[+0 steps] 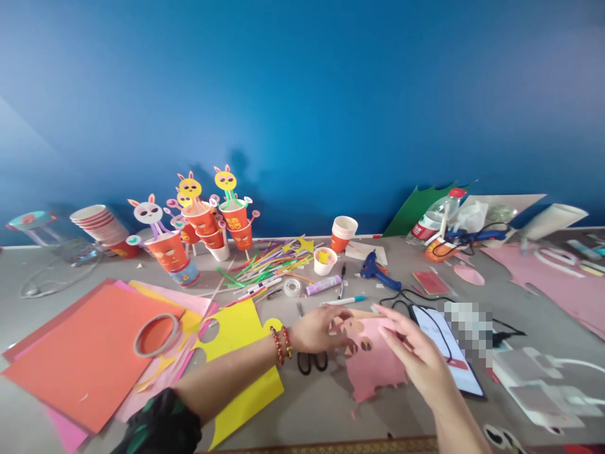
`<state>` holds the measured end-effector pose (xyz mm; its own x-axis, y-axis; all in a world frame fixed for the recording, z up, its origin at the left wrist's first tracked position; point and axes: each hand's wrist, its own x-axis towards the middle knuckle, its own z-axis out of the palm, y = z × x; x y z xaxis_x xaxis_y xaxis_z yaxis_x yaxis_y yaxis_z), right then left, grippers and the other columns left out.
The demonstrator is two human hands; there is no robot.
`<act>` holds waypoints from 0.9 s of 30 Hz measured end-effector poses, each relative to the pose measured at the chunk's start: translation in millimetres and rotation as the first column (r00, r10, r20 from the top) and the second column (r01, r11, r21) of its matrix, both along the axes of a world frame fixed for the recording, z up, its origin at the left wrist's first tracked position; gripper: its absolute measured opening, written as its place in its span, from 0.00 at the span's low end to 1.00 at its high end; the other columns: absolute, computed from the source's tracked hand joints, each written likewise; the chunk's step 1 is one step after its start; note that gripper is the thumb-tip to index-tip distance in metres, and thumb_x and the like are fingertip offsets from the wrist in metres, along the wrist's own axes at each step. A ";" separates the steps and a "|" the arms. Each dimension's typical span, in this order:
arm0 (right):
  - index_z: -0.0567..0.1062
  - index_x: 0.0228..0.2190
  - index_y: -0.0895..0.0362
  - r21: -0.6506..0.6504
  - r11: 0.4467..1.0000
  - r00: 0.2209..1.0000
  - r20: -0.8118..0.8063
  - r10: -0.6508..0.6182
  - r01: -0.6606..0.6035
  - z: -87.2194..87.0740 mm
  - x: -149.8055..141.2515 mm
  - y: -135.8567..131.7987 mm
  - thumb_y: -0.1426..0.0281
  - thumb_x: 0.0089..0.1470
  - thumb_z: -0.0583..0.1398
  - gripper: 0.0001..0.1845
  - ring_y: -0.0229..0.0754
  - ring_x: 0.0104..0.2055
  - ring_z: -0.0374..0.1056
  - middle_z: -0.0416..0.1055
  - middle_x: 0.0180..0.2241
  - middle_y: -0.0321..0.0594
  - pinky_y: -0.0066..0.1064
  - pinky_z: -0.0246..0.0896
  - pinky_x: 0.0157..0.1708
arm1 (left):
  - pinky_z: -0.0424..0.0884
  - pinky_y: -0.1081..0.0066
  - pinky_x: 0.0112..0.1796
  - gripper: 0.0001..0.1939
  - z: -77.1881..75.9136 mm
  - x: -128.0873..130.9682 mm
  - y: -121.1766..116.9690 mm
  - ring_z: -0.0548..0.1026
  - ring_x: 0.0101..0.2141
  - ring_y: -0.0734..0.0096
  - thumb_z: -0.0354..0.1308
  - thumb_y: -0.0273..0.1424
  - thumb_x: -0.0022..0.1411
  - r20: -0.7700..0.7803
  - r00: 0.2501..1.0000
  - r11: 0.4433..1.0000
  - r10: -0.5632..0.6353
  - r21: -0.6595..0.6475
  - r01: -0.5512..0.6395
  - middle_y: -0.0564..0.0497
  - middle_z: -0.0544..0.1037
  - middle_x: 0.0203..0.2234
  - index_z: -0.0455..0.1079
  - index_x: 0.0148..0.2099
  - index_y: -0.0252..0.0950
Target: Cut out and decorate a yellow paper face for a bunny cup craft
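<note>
Ragged pink paper (375, 371) extends toward my viewpoint from between my left hand (316, 331) and right hand (420, 353); whether their bent fingers grip it, I cannot tell.

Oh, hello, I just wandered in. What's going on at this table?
Someone has both bare hands at a ragged-edged pink paper. The left hand, wearing beaded bracelets, is over its left part; the right hand is by its right edge. Whether either grip is closed on it is hard to tell. Black-handled scissors lie near the left hand. Farther back, decorated paper cups stand with rabbit-like faces above them.
</note>
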<state>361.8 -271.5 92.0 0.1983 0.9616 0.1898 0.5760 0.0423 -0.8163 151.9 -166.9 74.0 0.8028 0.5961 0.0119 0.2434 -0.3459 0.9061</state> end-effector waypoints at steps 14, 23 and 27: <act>0.69 0.56 0.56 0.064 0.995 0.993 0.100 0.069 -0.076 14.0 -24.2 23.9 0.62 0.65 0.53 0.22 0.44 0.44 0.75 0.78 0.44 0.46 0.28 0.70 0.38 | 0.71 0.63 0.43 0.36 17.7 -32.4 2.9 0.77 0.47 0.58 0.34 0.58 0.67 0.306 0.936 0.626 0.175 -0.768 0.134 0.40 0.78 0.45 0.71 0.48 0.36; 0.73 0.52 0.58 0.137 0.986 0.996 0.010 -0.092 0.090 10.7 -37.2 31.5 0.58 0.60 0.57 0.23 0.40 0.25 0.70 0.79 0.33 0.42 0.29 0.65 0.24 | 0.70 0.69 0.40 0.24 19.2 -55.9 -13.4 0.74 0.43 0.63 0.70 0.42 0.53 0.249 0.802 0.669 0.542 -0.706 -0.232 0.45 0.73 0.47 0.71 0.48 0.37; 0.73 0.52 0.57 0.169 0.981 0.994 -0.063 -0.087 0.096 12.9 -49.1 34.7 0.58 0.61 0.57 0.23 0.42 0.28 0.72 0.80 0.39 0.45 0.30 0.68 0.27 | 0.71 0.68 0.37 0.25 17.3 -57.5 -27.1 0.73 0.38 0.67 0.64 0.48 0.58 0.233 0.845 0.598 0.480 -0.792 -0.121 0.46 0.73 0.43 0.70 0.51 0.36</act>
<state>312.7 -236.8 104.9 0.2986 0.8930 0.3367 0.5385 0.1336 -0.8320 94.4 -194.1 91.3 0.6003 0.7498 -0.2782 -0.2236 0.4914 0.8418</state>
